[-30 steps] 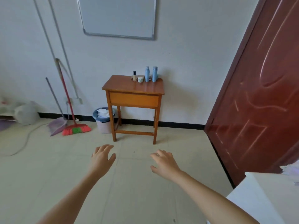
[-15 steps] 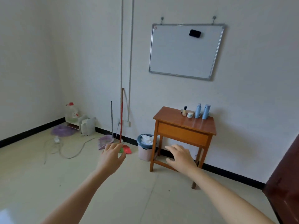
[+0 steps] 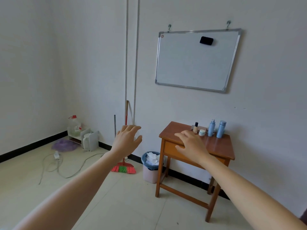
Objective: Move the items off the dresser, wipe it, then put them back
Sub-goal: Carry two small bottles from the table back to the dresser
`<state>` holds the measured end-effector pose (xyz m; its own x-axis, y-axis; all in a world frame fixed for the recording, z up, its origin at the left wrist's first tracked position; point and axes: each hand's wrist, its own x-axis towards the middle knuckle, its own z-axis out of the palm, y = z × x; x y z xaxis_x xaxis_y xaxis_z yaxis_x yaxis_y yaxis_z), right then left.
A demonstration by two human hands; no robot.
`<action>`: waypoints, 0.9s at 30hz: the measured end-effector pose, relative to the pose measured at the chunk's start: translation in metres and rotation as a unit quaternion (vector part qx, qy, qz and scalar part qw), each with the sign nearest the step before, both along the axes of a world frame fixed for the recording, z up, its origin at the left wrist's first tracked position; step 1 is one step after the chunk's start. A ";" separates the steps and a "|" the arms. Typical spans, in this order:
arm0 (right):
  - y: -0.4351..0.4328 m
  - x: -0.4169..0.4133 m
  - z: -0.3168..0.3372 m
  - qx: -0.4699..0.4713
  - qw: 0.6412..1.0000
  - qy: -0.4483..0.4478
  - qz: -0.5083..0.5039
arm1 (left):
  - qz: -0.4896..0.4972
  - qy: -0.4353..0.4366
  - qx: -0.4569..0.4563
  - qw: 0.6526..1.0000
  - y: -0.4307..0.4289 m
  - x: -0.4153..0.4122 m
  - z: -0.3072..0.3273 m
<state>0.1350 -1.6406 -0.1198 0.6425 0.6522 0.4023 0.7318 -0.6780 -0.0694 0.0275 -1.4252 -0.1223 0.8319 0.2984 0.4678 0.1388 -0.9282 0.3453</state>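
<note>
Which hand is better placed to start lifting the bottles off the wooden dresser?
Probably the right hand: it is in line with the brown wooden dresser, nearest the two light blue bottles. The left hand is off by the red broom. Both are empty.

Desk (image 3: 216,146): one. On it, blue bottles (image 3: 221,130): two; black-capped bottle (image 3: 196,128): one; white jar (image 3: 202,132): one. Four containers in all. Whiteboard (image 3: 191,67): one, carrying one black eraser (image 3: 206,41), hung on two hooks (image 3: 169,27). Wall pipes (image 3: 126,47): two. Broom (image 3: 123,168): one. Waste bin (image 3: 149,175): one. Clear jug (image 3: 74,128): one. Hands: two, left hand (image 3: 127,141) and right hand (image 3: 191,144).
</note>
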 end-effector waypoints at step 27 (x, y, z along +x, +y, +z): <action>0.097 0.318 -0.014 0.045 0.993 0.059 -0.097 | -0.086 0.028 -0.104 0.990 0.131 0.356 -0.056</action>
